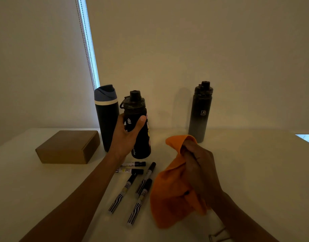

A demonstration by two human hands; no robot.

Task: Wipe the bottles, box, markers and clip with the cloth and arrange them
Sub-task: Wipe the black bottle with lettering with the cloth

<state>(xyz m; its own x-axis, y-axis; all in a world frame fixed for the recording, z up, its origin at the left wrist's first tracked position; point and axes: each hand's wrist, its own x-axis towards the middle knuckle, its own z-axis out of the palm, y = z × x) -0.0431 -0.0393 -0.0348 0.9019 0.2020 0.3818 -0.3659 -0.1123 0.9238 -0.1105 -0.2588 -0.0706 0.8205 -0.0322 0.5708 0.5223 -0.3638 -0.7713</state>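
On the tabletop (246, 172), the job looks barely begun. The left hand (127, 137) has its fingers (121, 119) and thumb curled round the black bottle (139, 137), and the right hand (201, 170) bunches the orange cloth (169, 194) just beside it, apart from the bottle. The blue-lidded bottle (107, 123), grey bottle (199, 116), box (68, 147), scattered markers (131, 187) and clip (217, 235) seem untouched and unarranged. The grey bottle bears an "A" badge; the black one shows a droplet emblem and lettering starting "Aq". The markers' print is unreadable.
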